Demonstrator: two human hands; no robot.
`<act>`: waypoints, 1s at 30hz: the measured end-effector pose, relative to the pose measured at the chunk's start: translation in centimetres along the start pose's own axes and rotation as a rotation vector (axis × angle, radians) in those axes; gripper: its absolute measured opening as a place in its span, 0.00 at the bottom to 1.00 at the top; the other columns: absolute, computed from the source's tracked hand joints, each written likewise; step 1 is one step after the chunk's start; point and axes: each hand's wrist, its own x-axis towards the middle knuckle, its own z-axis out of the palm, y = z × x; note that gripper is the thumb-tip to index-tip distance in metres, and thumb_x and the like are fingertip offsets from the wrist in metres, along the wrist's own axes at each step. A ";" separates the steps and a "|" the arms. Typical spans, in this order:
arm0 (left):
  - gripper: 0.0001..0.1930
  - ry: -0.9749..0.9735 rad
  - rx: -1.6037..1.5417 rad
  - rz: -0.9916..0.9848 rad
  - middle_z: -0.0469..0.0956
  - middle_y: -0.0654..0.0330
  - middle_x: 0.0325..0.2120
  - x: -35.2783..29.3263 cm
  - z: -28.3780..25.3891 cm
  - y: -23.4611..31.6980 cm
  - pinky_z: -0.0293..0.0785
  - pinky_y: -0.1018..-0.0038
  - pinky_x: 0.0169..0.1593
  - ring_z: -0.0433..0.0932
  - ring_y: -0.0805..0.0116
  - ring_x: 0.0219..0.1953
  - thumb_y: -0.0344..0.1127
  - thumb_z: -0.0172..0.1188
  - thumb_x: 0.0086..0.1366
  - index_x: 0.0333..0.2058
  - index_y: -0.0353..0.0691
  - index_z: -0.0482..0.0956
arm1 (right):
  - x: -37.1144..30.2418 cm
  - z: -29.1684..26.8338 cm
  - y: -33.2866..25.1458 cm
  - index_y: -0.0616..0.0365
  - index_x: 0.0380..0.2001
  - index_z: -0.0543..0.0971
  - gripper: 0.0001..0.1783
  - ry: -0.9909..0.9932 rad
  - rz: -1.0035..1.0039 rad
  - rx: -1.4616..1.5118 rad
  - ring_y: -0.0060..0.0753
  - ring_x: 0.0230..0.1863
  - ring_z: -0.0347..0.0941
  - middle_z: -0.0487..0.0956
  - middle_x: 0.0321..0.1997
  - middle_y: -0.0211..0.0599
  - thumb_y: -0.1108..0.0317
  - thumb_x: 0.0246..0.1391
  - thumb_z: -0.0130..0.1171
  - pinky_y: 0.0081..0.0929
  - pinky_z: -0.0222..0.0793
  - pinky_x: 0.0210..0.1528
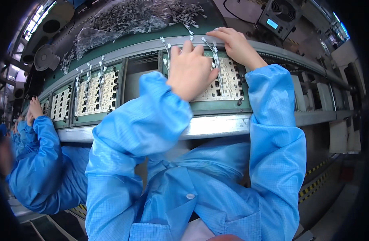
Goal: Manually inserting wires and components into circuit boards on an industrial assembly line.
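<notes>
A thin white-tipped wire lead (215, 60) is being pinched between the fingers (216, 34) of the right hand (236, 48), which is being held over the upper edge of a pale panel of small circuit boards (228, 82). The left hand (190, 70) is being laid flat on the same panel, its fingers (187, 47) stretched out and closed on nothing that can be seen; much of the panel's left half is being hidden by it. The panel is being carried in a green fixture tray (216, 105) on a grey conveyor rail (216, 124).

To the left, a second panel (98, 90) with several white leads standing up from it is being carried in a neighbouring tray, with an empty grey gap between the two. Behind the rail, a clear bag of loose leads (128, 18) is being kept on the green worktop (112, 48). A grey unit with a fan and a small blue display (279, 16) is being kept at the upper right. At the far left, another person's hand (35, 107) in a blue sleeve is being held at the line.
</notes>
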 end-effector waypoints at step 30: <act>0.13 0.145 -0.167 -0.260 0.81 0.61 0.38 4.6 6.0 1.5 0.61 0.53 0.51 0.75 0.56 0.48 0.40 0.63 0.56 0.40 0.45 0.82 | -1.9 -3.7 0.6 0.65 0.38 0.81 0.08 -0.161 0.196 0.177 0.38 0.37 0.79 0.80 0.36 0.41 0.76 0.55 0.60 0.30 0.76 0.42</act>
